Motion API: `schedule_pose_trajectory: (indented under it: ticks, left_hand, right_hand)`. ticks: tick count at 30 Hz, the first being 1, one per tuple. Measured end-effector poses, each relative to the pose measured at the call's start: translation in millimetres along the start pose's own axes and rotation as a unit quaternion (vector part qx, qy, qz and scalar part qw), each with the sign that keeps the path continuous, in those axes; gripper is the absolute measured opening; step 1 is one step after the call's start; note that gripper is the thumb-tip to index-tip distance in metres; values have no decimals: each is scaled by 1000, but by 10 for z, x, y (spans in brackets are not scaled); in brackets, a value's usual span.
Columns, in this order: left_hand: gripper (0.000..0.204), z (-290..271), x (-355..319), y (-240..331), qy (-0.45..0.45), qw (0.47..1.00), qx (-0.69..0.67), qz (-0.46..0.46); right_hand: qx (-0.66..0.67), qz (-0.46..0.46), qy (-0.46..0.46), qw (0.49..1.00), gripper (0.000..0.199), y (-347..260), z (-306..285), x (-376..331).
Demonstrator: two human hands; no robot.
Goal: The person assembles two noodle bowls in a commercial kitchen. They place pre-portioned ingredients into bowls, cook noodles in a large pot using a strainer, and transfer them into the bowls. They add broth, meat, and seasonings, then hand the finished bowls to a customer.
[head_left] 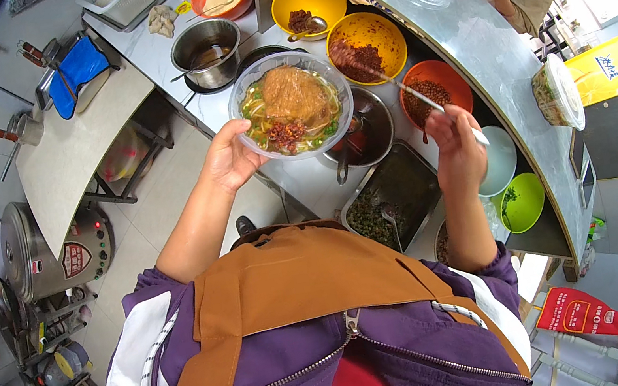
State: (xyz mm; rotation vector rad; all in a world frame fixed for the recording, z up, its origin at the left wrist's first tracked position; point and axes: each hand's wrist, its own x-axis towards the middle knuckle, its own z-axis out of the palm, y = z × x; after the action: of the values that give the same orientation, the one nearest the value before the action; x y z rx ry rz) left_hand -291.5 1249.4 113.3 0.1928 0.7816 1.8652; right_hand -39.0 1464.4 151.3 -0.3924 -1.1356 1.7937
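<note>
My left hand [230, 158] grips the rim of a clear plastic bowl [347, 103] from its left side. In it lie noodles [258, 111], chopped greens, a red chili topping [288, 135] and a large brown fried slab [296, 95]. My right hand [460, 158] is closed around the pale handle of a long-handled spoon [422, 94]. The spoon points up and left, and its far end is blurred over a yellow bowl [392, 30] of dark red chili paste. Whether that end carries anything cannot be made out.
Around the bowl stand a steel pot [200, 43], a dark pot of liquid [387, 151], an orange bowl of beans [460, 78], a tray of chopped greens [432, 202] and a green bowl [531, 196]. A curved metal counter [459, 19] borders the right; another person stands beyond it.
</note>
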Motion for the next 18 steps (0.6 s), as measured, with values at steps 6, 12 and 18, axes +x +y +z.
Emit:
schedule_pose_trajectory:
  ticks: [6,12,18]
  left_hand:
    - [53,-73,-174,-11,20,1000,-18,8]
    - [50,-309,-599,-58,39,998,-41,26]
    - [52,-596,-974,-131,72,995,-59,34]
  right_hand:
    - [-24,89,59,994,33,931,-296,1117]
    - [-198,166,46,965,46,1462,-588,1357]
    - [-616,-23,-24,787,56,810,-653,439]
